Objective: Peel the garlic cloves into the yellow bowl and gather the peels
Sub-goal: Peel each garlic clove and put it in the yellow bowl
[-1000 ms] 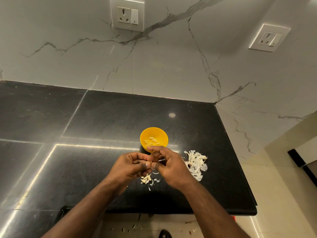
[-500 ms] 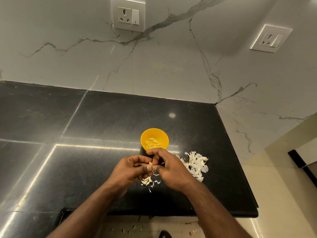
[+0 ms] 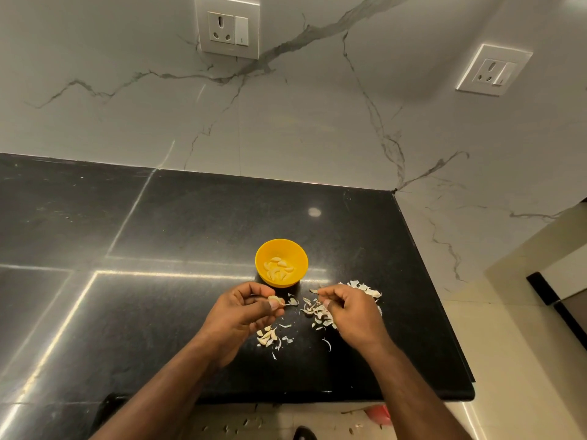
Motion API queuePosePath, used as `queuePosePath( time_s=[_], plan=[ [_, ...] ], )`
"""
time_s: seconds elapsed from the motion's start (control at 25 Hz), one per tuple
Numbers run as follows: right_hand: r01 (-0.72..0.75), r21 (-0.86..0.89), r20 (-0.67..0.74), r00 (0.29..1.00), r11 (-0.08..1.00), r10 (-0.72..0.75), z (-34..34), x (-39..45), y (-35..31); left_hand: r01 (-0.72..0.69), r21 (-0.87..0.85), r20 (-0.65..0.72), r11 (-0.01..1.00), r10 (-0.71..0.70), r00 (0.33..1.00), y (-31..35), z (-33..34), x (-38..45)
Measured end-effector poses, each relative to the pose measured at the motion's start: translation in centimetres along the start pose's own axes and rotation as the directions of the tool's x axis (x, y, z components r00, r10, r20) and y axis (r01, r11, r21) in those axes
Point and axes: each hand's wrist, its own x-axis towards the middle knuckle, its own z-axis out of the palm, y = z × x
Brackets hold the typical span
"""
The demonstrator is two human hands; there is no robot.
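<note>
The 2 hands, pressed together a moment ago, are now apart: the left hand (image 3: 244,308) pinches a garlic clove (image 3: 275,300) at its fingers, just below the yellow bowl (image 3: 281,262), while the right hand (image 3: 352,312) (fingers curled, contents unclear) hovers over the peels (image 3: 317,311) on the table (image 3: 158,312), suggesting skin just stripped.

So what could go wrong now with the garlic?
The clove pinched in the left hand is beside the yellow bowl, not over it, so it might drop among the peels. The right hand could brush those peels toward the counter edge; bits already lie on the floor.
</note>
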Motion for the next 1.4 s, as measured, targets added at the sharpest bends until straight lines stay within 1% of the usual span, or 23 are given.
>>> queuePosePath(
  time_s=[0.08, 0.12, 0.16, 0.2, 0.24, 0.28, 0.32, 0.36, 0.4, 0.48, 0.56, 0.64, 0.76, 0.88, 1.0, 1.12, 1.2, 1.28, 1.32, 1.4],
  plan=[
    [0.028, -0.061, -0.057, 0.998, 0.998, -0.032, 0.1, -0.1, -0.4, 0.012, -0.006, 0.005, 1.000, -0.012, 1.000, -0.1, 0.1, 0.1],
    [0.070, -0.044, -0.102, 0.992, 0.997, -0.074, 0.4, -0.2, -0.9, 0.011, -0.009, 0.004, 1.000, -0.011, 1.000, -0.1, 0.2, 0.1],
    [0.109, 0.015, -0.135, 0.985, 0.994, -0.106, 0.8, -0.2, -1.3, 0.007, -0.005, 0.006, 1.000, -0.007, 1.000, -0.2, 0.2, 0.1],
    [0.130, 0.110, -0.128, 0.985, 0.985, -0.116, 1.1, -0.3, -1.9, 0.003, 0.001, 0.008, 1.000, -0.003, 1.000, -0.2, 0.3, 0.2],
    [0.126, 0.205, -0.067, 0.991, 0.971, -0.115, 1.4, -0.5, -2.6, -0.002, 0.005, 0.007, 1.000, 0.002, 1.000, -0.3, 0.3, 0.3],
    [0.111, 0.252, 0.020, 0.993, 0.961, -0.120, 1.7, -0.7, -3.2, -0.004, 0.003, 0.006, 1.000, 0.004, 1.000, -0.2, 0.3, 0.3],
    [0.111, 0.236, 0.086, 0.987, 0.965, -0.134, 1.9, -0.8, -3.7, -0.002, -0.004, 0.008, 1.000, 0.002, 1.000, -0.2, 0.2, 0.4],
    [0.122, 0.187, 0.118, 0.982, 0.975, -0.145, 2.1, -1.0, -4.0, 0.003, -0.009, 0.013, 1.000, -0.003, 1.000, -0.2, 0.2, 0.4],
    [0.134, 0.146, 0.116, 0.982, 0.980, -0.152, 2.3, -1.1, -4.3, 0.008, -0.009, 0.018, 1.000, -0.008, 1.000, -0.2, 0.1, 0.3],
    [0.156, 0.111, 0.068, 0.984, 0.982, -0.164, 2.5, -1.2, -4.6, 0.012, -0.003, 0.021, 1.000, -0.012, 1.000, -0.2, 0.0, 0.2],
    [0.187, 0.106, 0.033, 0.981, 0.977, -0.192, 2.8, -1.1, -4.6, 0.013, -0.002, 0.005, 1.000, -0.013, 1.000, -0.1, -0.1, 0.2],
    [0.194, 0.131, 0.040, 0.979, 0.972, -0.201, 2.8, -1.0, -4.6, 0.014, -0.029, -0.010, 0.999, -0.014, 1.000, 0.0, -0.3, 0.2],
    [0.102, 0.198, 0.086, 0.989, 0.975, -0.121, 2.8, -0.9, -4.8, 0.030, -0.083, -0.038, 0.996, -0.033, 0.999, -0.1, -0.4, 0.3],
    [-0.029, 0.271, 0.151, 0.988, 0.962, -0.013, 2.8, -0.8, -4.7, 0.023, -0.043, -0.045, 0.999, -0.025, 0.999, -0.3, -0.4, 0.3],
    [-0.197, 0.454, 0.255, 0.963, 0.869, 0.085, 2.4, -0.7, -4.6, 0.002, 0.031, -0.047, 1.000, 0.000, 0.999, -0.1, -0.2, 0.3],
    [-0.289, 0.517, 0.318, 0.939, 0.806, 0.133, 2.1, -0.7, -4.5, -0.026, 0.073, -0.053, 0.997, 0.030, 0.998, 0.0, -0.1, 0.3],
    [-0.307, 0.530, 0.312, 0.937, 0.791, 0.155, 1.9, -0.4, -4.2, -0.040, 0.059, -0.066, 0.997, 0.044, 0.997, 0.0, -0.1, 0.4],
    [-0.286, 0.531, 0.259, 0.951, 0.798, 0.168, 1.6, -0.1, -3.5, -0.039, 0.039, -0.067, 0.999, 0.041, 0.997, -0.1, -0.3, 0.6],
    [-0.256, 0.506, 0.206, 0.963, 0.824, 0.172, 1.3, 0.1, -3.1, -0.034, 0.041, -0.066, 0.999, 0.037, 0.997, -0.2, -0.4, 0.7],
    [-0.186, 0.384, 0.088, 0.982, 0.904, 0.164, 0.6, 0.4, -1.9, -0.023, 0.056, -0.070, 0.998, 0.027, 0.997, -0.5, -0.5, 0.8]
  ],
)
